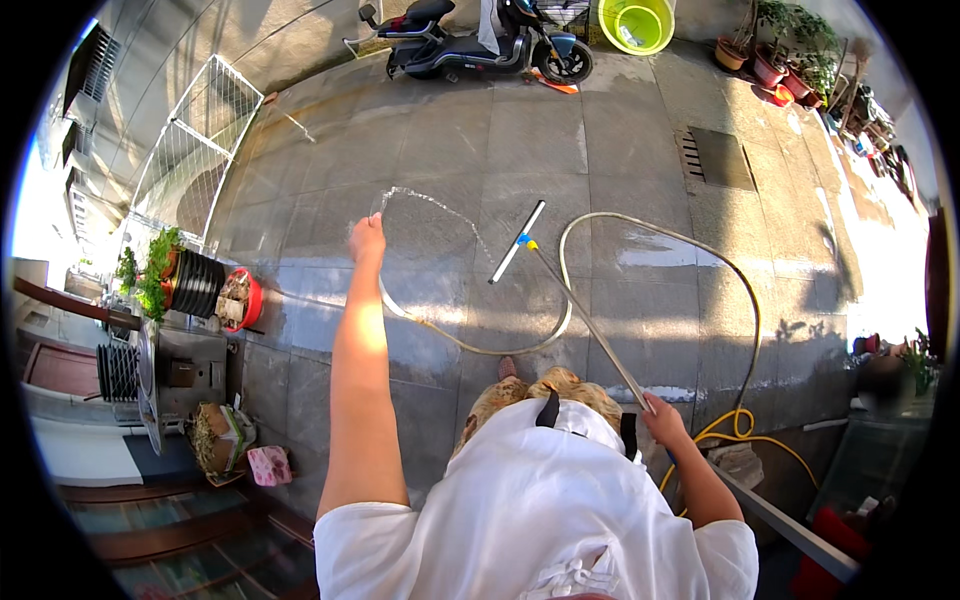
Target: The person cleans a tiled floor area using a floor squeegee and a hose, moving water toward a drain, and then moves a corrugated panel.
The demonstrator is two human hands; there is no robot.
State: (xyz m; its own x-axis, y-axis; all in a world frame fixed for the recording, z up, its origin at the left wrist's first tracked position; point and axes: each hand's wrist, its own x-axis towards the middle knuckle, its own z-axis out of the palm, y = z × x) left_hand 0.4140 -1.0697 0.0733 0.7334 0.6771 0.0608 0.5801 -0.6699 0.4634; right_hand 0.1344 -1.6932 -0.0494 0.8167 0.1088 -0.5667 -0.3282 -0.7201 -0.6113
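My left hand (367,238) is stretched out forward and closed around the end of a pale water hose (517,349); a thin stream of water (442,204) arcs from it to the right and falls towards the paving. With my right hand (664,421), low beside my hip, I grip the metal pole (600,337) of a floor squeegee. Its long straight blade (517,241) lies slanted over the grey paving ahead, joined to the pole by a blue and yellow connector. From below my left hand the hose curves across the ground, passes the pole and loops out to the right.
An electric scooter (480,56) and a green tub (636,22) stand at the far wall. Potted plants (769,67) line the far right. A wire-mesh frame (196,142) and a red basin (251,300) are at the left. Yellow hose (739,435) coils near my right side. Some paving is wet.
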